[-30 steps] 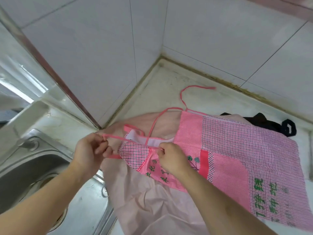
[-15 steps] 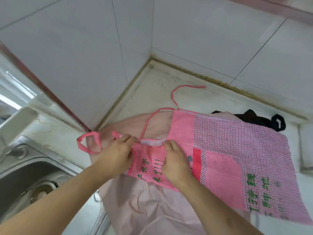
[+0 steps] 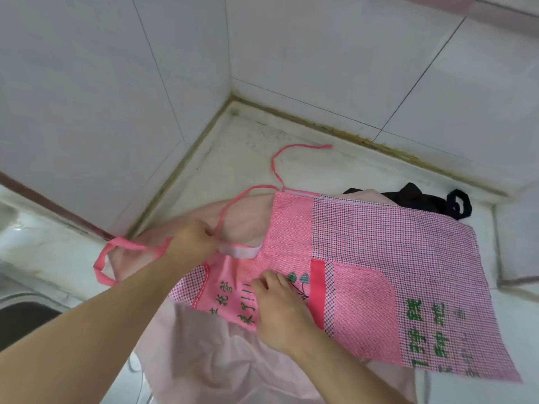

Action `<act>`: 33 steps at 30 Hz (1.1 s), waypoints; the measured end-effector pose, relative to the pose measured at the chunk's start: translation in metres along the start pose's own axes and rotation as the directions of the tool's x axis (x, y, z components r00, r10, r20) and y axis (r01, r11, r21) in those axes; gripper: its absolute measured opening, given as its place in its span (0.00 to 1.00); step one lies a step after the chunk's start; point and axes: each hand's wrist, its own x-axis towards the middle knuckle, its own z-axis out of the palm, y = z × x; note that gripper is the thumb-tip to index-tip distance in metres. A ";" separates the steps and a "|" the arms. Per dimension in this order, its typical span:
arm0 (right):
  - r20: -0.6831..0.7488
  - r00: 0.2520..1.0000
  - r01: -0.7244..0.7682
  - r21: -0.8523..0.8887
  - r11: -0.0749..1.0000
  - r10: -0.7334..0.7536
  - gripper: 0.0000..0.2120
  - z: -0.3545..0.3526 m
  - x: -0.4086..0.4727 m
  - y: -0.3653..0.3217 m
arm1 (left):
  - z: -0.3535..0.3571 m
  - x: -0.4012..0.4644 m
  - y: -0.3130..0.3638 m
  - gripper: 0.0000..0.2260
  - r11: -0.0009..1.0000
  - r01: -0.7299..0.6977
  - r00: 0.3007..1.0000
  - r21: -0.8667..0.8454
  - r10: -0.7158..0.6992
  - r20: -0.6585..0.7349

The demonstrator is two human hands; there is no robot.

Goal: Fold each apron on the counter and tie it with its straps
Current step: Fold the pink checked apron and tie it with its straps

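— White marble counter, tiled corner; what lies on it?
— Item one: pale pink apron, spread underneath, hanging toward the viewer. Item two: pink checked apron, flat on top of it, green lettering, bib end to the left.
— Smaller entries?
— Black fabric, behind the checked apron's far edge. Neck loop, trailing left toward the sink. Thin strap, curling toward the wall.
— Hands?
— Left hand pinches a strap at the bib's top edge. Right hand rests on the bib, fingers bent; whether it grips the cloth, I cannot tell.
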 end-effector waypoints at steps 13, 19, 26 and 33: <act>-0.142 0.983 -0.100 0.130 0.986 0.119 0.26 -0.009 -0.012 0.027 | 0.014 -0.038 0.024 0.18 0.949 -0.240 0.953 0.203 0.191 0.235; -0.169 0.936 -0.276 0.194 0.942 0.309 0.22 -0.025 -0.034 0.073 | 0.015 -0.036 0.024 0.09 0.961 -0.215 0.950 0.175 0.165 0.264; -0.185 0.914 -0.307 0.267 0.914 0.361 0.22 -0.033 -0.066 0.109 | 0.024 -0.027 0.045 0.14 0.964 -0.226 0.895 0.141 0.149 0.421; -0.200 0.892 -0.345 0.275 0.897 0.405 0.22 -0.027 -0.085 0.136 | 0.036 -0.020 0.075 0.08 0.934 -0.328 0.942 0.142 0.313 0.117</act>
